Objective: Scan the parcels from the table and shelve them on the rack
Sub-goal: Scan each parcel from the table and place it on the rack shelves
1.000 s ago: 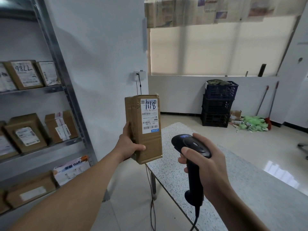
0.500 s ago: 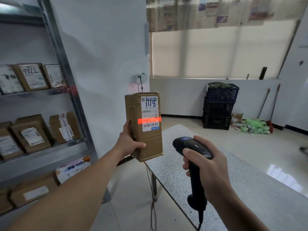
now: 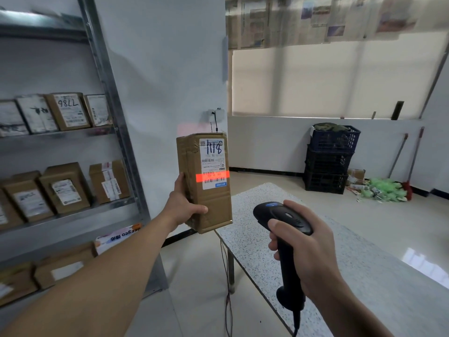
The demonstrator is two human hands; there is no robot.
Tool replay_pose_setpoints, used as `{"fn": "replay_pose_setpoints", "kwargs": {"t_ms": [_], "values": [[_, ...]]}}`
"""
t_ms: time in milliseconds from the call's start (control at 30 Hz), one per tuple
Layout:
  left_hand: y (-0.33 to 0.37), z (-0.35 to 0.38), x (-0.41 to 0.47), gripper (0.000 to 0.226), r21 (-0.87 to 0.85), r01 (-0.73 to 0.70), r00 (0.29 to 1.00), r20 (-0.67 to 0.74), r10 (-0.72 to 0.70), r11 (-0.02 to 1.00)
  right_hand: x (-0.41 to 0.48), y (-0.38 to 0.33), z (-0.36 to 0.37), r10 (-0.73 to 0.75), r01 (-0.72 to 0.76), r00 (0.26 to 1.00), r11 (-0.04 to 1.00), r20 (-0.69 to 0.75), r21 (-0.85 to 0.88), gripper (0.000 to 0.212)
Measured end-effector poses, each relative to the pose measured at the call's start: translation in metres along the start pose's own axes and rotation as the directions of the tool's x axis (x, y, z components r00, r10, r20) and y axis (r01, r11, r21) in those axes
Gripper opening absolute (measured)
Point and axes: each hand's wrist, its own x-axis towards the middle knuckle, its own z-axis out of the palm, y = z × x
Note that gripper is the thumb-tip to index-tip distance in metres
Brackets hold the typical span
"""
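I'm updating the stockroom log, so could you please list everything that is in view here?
Parcel: one, brown with white label, held upright, red scan line across the label.
Scanner: one, black, held, aimed at the parcel.
Table: one, speckled grey, lower right.
Rack: one, grey metal, left.
Shelved parcels: about a dozen, mostly brown, on the rack.
Crates: three, dark, stacked by the far wall.
Long handles: two, leaning right of the crates.
Green litter: one pile, floor beside the crates.
Newspapers: several sheets, across the window top.
Left hand: grips the parcel's lower part.
Right hand: grips the scanner's handle.
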Motion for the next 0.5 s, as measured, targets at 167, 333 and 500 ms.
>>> {"fn": "replay_pose_setpoints", "kwargs": {"t_ms": [167, 333, 500], "values": [[0.001, -0.011, -0.008, 0.120, 0.022, -0.001, 0.999, -0.037, 0.002, 1.000, -0.005, -0.001, 0.003, 0.007, -0.007, 0.999, 1.000, 0.032, -0.006, 0.046], [0.003, -0.018, -0.012, 0.119, 0.035, 0.009, 0.998, -0.067, -0.007, 0.999, -0.007, -0.001, 0.005, 0.004, -0.004, 0.999, 1.000, 0.049, -0.008, 0.044], [0.000, -0.024, -0.013, 0.122, 0.041, 0.034, 0.996, -0.082, -0.031, 0.999, -0.007, 0.001, 0.003, 0.004, -0.004, 0.998, 1.000, 0.060, -0.006, 0.045]]}}
